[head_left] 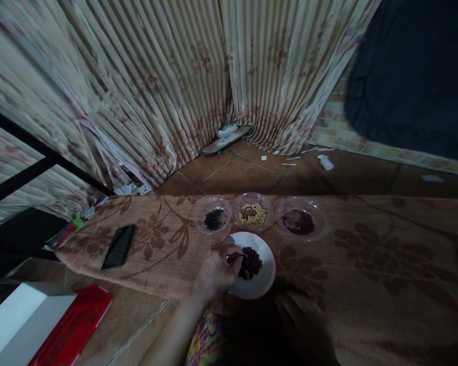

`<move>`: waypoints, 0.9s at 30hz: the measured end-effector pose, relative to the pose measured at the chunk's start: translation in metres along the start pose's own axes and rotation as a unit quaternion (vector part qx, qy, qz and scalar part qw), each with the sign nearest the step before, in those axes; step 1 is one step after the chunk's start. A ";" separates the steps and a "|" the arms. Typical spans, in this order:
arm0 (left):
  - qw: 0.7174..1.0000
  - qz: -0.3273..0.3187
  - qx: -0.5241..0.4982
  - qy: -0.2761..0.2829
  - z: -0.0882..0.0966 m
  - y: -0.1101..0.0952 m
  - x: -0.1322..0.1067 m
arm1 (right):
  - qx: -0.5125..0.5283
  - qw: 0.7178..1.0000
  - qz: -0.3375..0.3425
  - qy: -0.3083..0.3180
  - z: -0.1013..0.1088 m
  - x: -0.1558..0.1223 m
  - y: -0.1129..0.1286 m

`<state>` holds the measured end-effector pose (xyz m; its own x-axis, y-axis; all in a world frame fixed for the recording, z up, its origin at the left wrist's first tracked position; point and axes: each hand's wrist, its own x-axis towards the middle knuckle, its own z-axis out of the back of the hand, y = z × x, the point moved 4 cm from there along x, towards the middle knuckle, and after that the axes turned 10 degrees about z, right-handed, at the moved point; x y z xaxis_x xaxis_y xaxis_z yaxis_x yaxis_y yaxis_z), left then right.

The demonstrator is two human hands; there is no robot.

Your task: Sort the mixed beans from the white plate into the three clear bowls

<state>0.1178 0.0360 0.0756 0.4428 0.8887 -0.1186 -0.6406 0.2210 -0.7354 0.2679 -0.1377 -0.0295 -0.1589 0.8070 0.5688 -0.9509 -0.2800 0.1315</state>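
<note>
Over the left rim of a white bowl with a red edge (267, 277), my left hand (217, 272) is closed on a thin shiny metal utensil (234, 255); its exact kind is hard to make out. Mixed dark red and black beans (251, 263) lie heaped in the bowl, close to the fingertips. Deep in shadow, my right hand (299, 315) rests beside the bowl's lower right side, its fingers stretched out, with nothing seen in them. Behind the bowl stand three clear plastic dishes: one with black beans (213, 219), one with yellow soybeans (257, 219), one with dark red beans (303, 222).
A phone (118, 247) lies on the brown patterned cloth (156, 274) to the left. A white box (26, 320) and a red packet (80, 320) are at the lower left. Striped curtains (175, 76) hang behind, with litter (325, 162) on the tiled floor.
</note>
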 end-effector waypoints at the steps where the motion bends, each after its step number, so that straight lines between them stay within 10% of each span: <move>1: 1.000 -0.003 0.006 0.002 0.000 -0.001 0.000 | 0.002 1.000 -0.001 -0.001 0.000 0.000 0.000; 27: 0.988 0.084 -0.102 -0.083 0.001 0.012 -0.015 | 0.027 0.999 -0.018 0.006 0.004 0.002 0.002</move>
<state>0.1026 0.0257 0.0688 0.2211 0.9635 -0.1512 -0.5488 -0.0052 -0.8359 0.2669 -0.1389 -0.0255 -0.1275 0.8229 0.5536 -0.9406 -0.2775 0.1958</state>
